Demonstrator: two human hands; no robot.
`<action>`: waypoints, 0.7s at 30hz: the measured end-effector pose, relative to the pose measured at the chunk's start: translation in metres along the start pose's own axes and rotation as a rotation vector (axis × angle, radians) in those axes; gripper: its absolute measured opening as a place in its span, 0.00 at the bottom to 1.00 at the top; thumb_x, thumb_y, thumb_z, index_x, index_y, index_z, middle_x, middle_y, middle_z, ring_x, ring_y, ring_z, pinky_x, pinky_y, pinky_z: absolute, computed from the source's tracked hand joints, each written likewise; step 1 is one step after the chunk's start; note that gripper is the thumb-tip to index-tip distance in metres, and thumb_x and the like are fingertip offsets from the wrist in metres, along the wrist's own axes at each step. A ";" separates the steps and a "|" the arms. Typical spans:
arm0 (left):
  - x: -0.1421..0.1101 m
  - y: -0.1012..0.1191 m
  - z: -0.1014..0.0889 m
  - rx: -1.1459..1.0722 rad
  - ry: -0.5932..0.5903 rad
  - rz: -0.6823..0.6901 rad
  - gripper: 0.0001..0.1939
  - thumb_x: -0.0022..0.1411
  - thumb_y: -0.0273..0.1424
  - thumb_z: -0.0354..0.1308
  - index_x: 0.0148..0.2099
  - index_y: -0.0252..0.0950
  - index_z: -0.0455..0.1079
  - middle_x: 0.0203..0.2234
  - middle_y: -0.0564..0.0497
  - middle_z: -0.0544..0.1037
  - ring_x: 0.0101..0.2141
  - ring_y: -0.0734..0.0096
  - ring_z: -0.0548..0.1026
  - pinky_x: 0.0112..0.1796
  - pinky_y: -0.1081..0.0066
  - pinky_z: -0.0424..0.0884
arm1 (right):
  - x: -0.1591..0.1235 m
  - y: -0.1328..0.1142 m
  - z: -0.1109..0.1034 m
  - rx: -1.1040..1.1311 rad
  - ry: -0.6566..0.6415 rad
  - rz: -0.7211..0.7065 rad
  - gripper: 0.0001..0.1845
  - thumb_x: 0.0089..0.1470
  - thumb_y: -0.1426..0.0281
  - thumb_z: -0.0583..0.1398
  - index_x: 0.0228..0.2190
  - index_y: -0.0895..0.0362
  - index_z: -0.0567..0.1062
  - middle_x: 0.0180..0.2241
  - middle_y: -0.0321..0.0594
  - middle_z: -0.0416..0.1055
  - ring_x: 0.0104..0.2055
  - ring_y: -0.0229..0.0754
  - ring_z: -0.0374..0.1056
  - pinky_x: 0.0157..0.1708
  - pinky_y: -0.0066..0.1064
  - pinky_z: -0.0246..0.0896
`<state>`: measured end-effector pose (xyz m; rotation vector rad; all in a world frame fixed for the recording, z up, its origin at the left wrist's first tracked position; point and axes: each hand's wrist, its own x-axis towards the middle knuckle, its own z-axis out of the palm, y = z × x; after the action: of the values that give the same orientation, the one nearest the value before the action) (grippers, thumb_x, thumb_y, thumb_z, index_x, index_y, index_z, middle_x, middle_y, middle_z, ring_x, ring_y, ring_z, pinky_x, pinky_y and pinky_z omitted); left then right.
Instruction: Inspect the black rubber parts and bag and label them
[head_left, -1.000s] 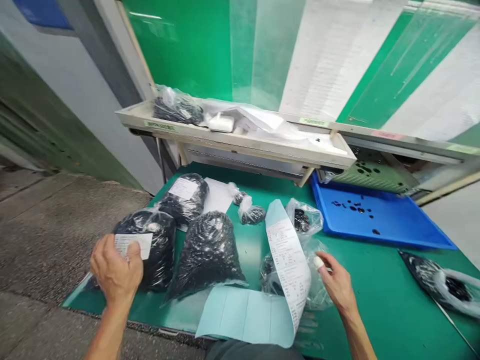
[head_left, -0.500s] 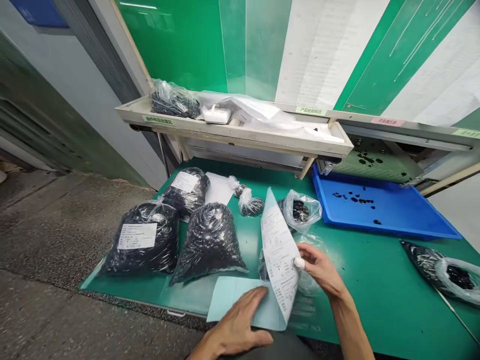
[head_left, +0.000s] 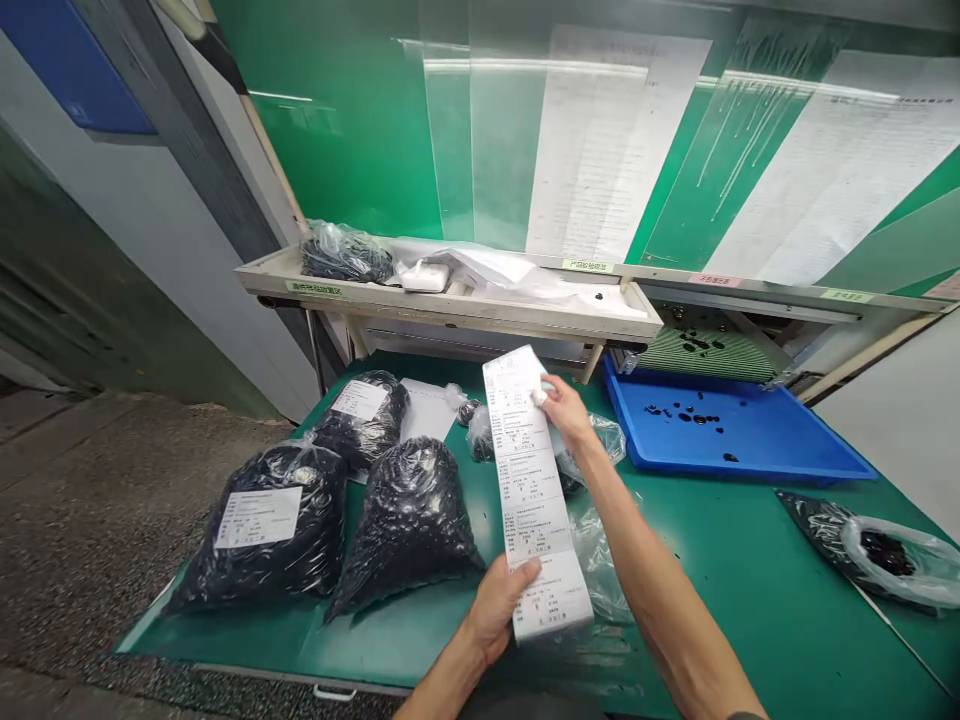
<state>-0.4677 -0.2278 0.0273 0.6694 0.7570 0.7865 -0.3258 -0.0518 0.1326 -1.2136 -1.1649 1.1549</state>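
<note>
A long white printed label strip [head_left: 529,490] is stretched out above the green table [head_left: 720,570]. My right hand [head_left: 564,410] pinches its far top end, with a white wrap on one fingertip. My left hand [head_left: 501,600] grips its near lower end, thumb on the printed face. Below and left of the strip lie three big clear bags of black parts: a labelled one [head_left: 262,535], a middle one [head_left: 409,520] and a farther labelled one [head_left: 364,415]. Smaller clear bags [head_left: 592,500] lie under the strip.
A blue tray [head_left: 742,445] with a few loose black pieces sits at the back right. A cream shelf [head_left: 450,295] holds a bag and plastic wrap. Another clear bag [head_left: 877,545] lies at the right edge. Green panels with paper sheets stand behind.
Both hands have lifted the strip off the table and pulled it out straight, printed side up. My right hand moved away and up; my left hand shifted right onto the strip's near end.
</note>
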 end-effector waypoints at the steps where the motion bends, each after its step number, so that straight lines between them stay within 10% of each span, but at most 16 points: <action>1: -0.001 -0.003 -0.002 -0.058 -0.001 -0.041 0.28 0.49 0.43 0.66 0.48 0.30 0.73 0.42 0.37 0.79 0.45 0.49 0.75 0.48 0.54 0.67 | 0.002 0.011 0.001 -0.032 0.000 0.049 0.27 0.42 0.60 0.66 0.44 0.57 0.72 0.27 0.38 0.73 0.28 0.40 0.67 0.27 0.29 0.62; 5: -0.015 0.000 -0.022 0.020 -0.070 -0.168 0.29 0.54 0.45 0.63 0.53 0.31 0.70 0.44 0.36 0.78 0.45 0.49 0.76 0.47 0.53 0.68 | -0.024 0.039 -0.014 -0.077 -0.079 0.091 0.25 0.44 0.60 0.65 0.43 0.59 0.74 0.26 0.38 0.72 0.29 0.42 0.68 0.29 0.31 0.63; 10: -0.019 0.043 -0.044 0.132 0.191 0.021 0.32 0.53 0.47 0.62 0.55 0.34 0.67 0.52 0.38 0.73 0.53 0.52 0.70 0.54 0.55 0.62 | -0.094 0.035 -0.059 -0.176 -0.286 0.038 0.25 0.48 0.56 0.63 0.46 0.55 0.74 0.36 0.41 0.73 0.41 0.46 0.68 0.42 0.36 0.64; 17: 0.029 0.075 -0.003 -0.318 0.056 0.107 0.26 0.52 0.36 0.66 0.52 0.33 0.67 0.44 0.40 0.78 0.43 0.58 0.76 0.41 0.66 0.71 | -0.161 0.041 -0.086 -0.177 -0.612 0.243 0.24 0.50 0.51 0.60 0.42 0.54 0.78 0.38 0.45 0.75 0.42 0.51 0.70 0.44 0.41 0.64; 21: 0.035 0.079 0.024 -0.217 -0.022 0.244 0.36 0.50 0.33 0.68 0.59 0.38 0.58 0.46 0.41 0.77 0.40 0.57 0.77 0.38 0.65 0.72 | -0.147 0.026 -0.093 -0.001 -0.477 0.276 0.39 0.42 0.46 0.64 0.52 0.53 0.70 0.45 0.50 0.72 0.47 0.55 0.68 0.41 0.43 0.66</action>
<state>-0.4607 -0.1629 0.0887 0.5794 0.5650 1.0664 -0.2420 -0.2041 0.1020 -1.1566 -1.3720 1.7180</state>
